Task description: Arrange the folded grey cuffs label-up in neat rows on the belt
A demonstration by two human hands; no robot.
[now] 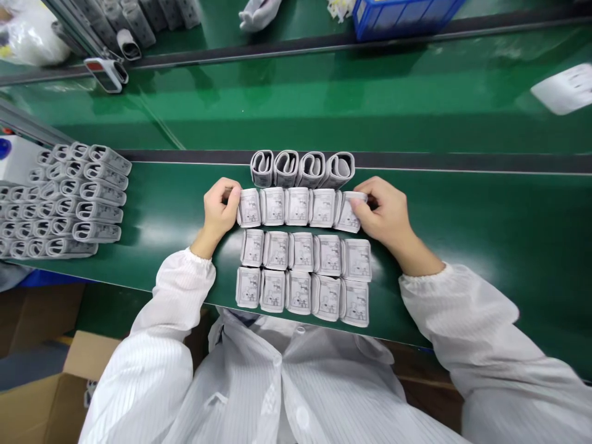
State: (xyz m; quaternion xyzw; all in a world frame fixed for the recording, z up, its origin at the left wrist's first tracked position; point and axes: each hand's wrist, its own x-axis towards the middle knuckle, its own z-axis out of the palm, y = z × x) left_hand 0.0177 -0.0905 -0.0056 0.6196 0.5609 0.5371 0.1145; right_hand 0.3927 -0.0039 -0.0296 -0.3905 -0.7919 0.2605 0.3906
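Rolled grey cuffs with printed drawings lie in three rows in front of me, a top row (296, 206), a middle row (303, 251) and a front row (298, 292). At the left end of the top row, my left hand (222, 206) is closed, thumb and fingers on the end cuff (250, 208). On the opposite end, my right hand (383, 206) grips the rightmost cuff (348, 213), which sits slightly tilted. Behind that row, several more cuffs (311, 169) stand on edge with their coiled ends showing.
Many rolled cuffs are stacked (99, 194) at the left of the green bench (485, 246). On the upper shelf are a blue bin (402, 18), a white glove (259, 13) and more cuffs (134, 21). A small white device (107, 74) hangs at the shelf edge. Cardboard boxes (34, 407) stand below left.
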